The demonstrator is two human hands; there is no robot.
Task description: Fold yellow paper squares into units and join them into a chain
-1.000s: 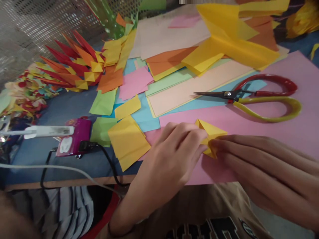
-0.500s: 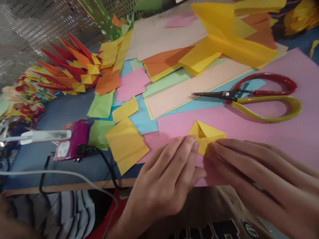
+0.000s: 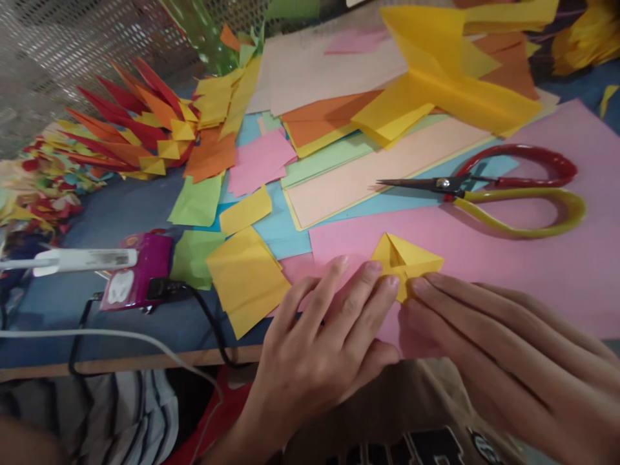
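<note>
A small folded yellow paper piece (image 3: pixel 405 261) lies on a large pink sheet (image 3: pixel 523 258) near the table's front edge. My left hand (image 3: pixel 322 342) rests flat with fingers stretched out, its fingertips touching the piece's lower left corner. My right hand (image 3: pixel 504 355) also lies flat, fingers extended, with the fingertips pressing the piece's lower right edge. Neither hand wraps around the paper.
Red-and-yellow-handled scissors (image 3: pixel 504 184) lie on the paper behind the piece. Yellow squares (image 3: pixel 247 278) and several coloured sheets (image 3: pixel 368 129) cover the table. A spiky folded-paper model (image 3: pixel 140 129) stands at left. A magenta box (image 3: pixel 143 271) and cables (image 3: pixel 145 339) lie near the front edge.
My left hand has uncurled from over the yellow piece and slid back, so its fingers now lie flat at the piece's corner. More of the folded piece shows.
</note>
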